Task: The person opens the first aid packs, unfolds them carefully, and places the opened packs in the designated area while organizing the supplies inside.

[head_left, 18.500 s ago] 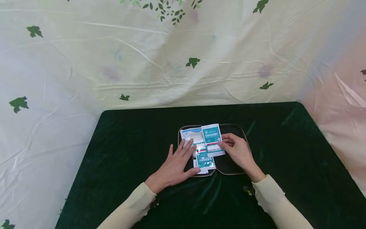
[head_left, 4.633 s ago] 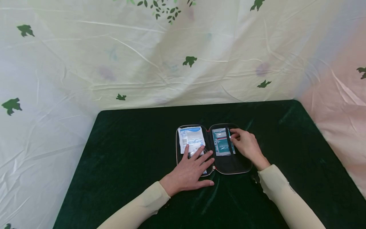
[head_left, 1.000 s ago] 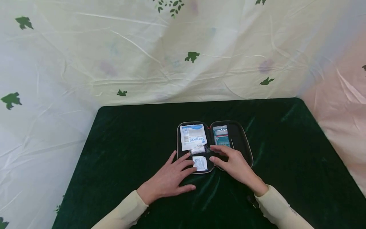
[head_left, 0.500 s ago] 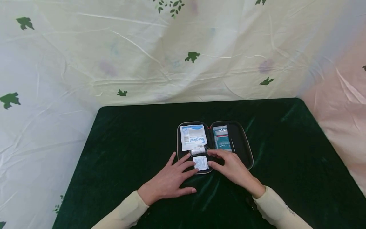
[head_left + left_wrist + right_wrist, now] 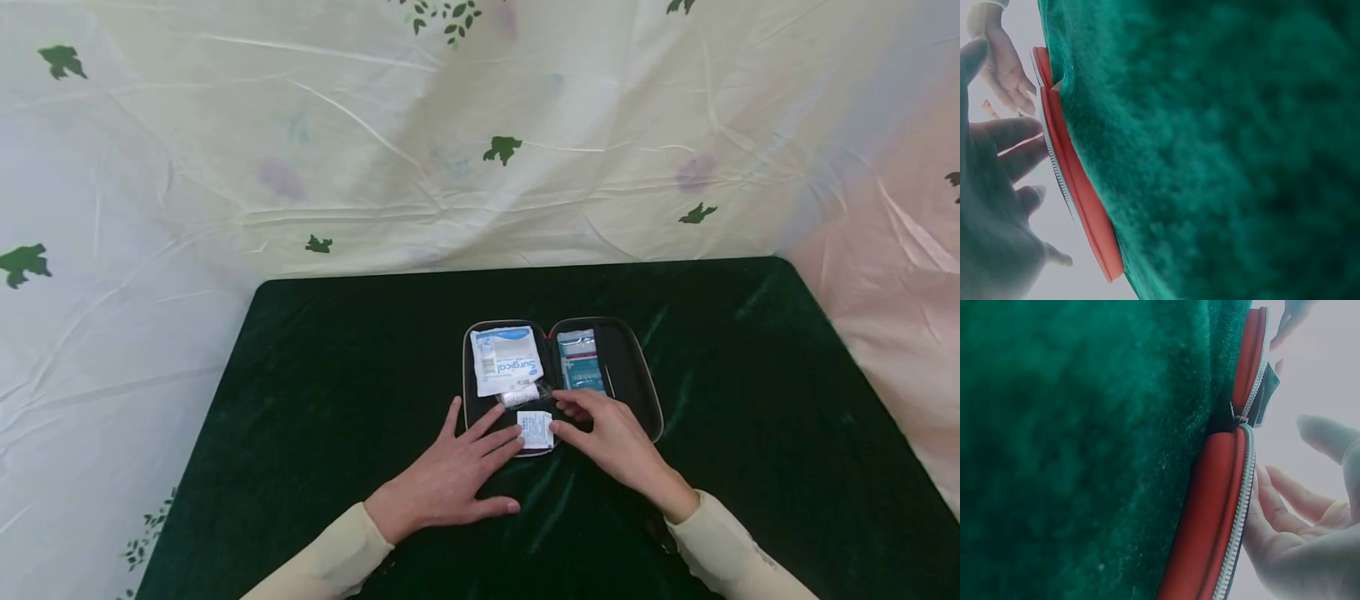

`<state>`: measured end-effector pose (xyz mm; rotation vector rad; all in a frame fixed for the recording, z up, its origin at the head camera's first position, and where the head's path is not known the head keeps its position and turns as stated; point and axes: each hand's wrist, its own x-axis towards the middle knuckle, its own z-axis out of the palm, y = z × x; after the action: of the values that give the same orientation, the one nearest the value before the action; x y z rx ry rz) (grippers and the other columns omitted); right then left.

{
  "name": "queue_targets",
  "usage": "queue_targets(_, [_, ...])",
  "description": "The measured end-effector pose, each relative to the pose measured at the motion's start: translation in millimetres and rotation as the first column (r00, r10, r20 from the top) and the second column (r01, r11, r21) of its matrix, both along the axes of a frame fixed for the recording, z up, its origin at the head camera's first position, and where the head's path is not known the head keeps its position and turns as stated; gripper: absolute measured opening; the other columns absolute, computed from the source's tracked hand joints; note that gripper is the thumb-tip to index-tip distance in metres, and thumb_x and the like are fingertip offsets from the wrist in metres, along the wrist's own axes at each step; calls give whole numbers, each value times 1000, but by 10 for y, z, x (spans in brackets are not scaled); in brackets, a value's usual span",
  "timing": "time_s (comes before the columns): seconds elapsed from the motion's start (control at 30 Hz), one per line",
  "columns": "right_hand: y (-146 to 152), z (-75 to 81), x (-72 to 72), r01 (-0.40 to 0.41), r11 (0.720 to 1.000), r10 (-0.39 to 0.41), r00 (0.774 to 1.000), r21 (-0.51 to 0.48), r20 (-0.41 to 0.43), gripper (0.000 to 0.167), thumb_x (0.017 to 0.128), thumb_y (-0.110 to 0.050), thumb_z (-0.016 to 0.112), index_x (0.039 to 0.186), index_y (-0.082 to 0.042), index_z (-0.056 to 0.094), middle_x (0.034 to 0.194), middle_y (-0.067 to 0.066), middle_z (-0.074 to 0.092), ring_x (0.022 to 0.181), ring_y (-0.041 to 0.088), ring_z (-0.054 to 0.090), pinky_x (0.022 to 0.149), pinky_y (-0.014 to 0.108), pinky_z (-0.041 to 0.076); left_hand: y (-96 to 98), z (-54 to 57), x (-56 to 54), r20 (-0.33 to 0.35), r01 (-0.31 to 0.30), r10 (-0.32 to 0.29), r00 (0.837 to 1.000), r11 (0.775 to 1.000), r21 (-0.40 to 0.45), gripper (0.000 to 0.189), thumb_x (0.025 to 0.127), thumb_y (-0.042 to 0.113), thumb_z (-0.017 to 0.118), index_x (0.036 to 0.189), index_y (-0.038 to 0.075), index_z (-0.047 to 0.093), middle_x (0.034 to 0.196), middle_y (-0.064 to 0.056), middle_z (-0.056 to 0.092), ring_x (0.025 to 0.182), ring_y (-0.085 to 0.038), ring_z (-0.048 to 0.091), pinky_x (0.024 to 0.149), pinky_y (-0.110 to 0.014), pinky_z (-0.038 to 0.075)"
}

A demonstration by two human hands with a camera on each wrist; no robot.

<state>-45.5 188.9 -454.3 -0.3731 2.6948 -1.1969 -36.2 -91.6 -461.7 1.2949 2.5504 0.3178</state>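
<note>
A zip case (image 5: pixel 641 392), black inside and red outside, lies unfolded on the table. Its left half holds a white "Surgical" packet (image 5: pixel 506 354), a clear-wrapped white roll (image 5: pixel 521 395) and, nearest the person, a small white printed packet (image 5: pixel 536 430). My left hand (image 5: pixel 446 479) is spread over the near left rim, fingertips at the small packet's left edge. From the other side, my right hand (image 5: pixel 618 446) has its thumb tip at that packet's right edge, the fingers loosely bent over the case's fold. In the right wrist view, thumb and fingers (image 5: pixel 1297 506) stand apart.
Teal packets (image 5: pixel 581 360) lie in the case's right half, their near end behind the right hand. A dark green velvet cloth (image 5: pixel 360 358) covers the table. Behind it hangs a pale patterned curtain (image 5: pixel 405 167). The zipper (image 5: pixel 1235 531) runs along the case's rim.
Over the last second the small white packet has shifted slightly right, with the left fingertips following. The right hand has moved to its right edge. Earlier, teal packets went from the left half to the right.
</note>
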Motion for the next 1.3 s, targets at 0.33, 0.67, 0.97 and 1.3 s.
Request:
queue_targets(0.33, [18, -18, 16, 17, 999, -17, 1000, 30, 9, 44, 95, -34, 77, 130, -9, 68, 105, -2, 67, 90, 8, 64, 81, 32, 57, 18, -9, -3, 23, 42, -42, 999, 999, -5, 86, 98, 80, 30, 165, 26, 29, 170, 3, 26, 159, -20, 5, 118, -73, 1])
queue_targets(0.67, [-18, -32, 0, -4, 999, 4, 1000, 42, 4, 42, 92, -30, 80, 127, -9, 69, 94, -6, 67, 82, 3, 62, 75, 26, 54, 25, -16, -10, 61, 81, -81, 995, 997, -4, 88, 97, 80, 32, 167, 28, 20, 172, 4, 16, 159, -18, -1, 118, -73, 1])
queue_targets(0.97, [-50, -49, -4, 1, 999, -1, 1000, -33, 11, 38, 95, -19, 77, 130, -7, 68, 98, -4, 68, 84, 5, 65, 78, 26, 57, 37, -18, -10, 51, 87, -85, 995, 996, -29, 87, 97, 79, 34, 167, 29, 20, 173, 7, 10, 159, -19, -3, 118, -73, 2])
queue_targets(1.3, [-66, -37, -13, 3, 999, -3, 1000, -36, -2, 33, 97, -8, 73, 130, -7, 68, 100, 0, 68, 86, 6, 66, 81, 28, 58, 2, -23, -18, 51, 86, -85, 995, 996, -15, 86, 97, 79, 34, 167, 29, 21, 173, 8, 10, 159, -20, -1, 117, -74, 1])
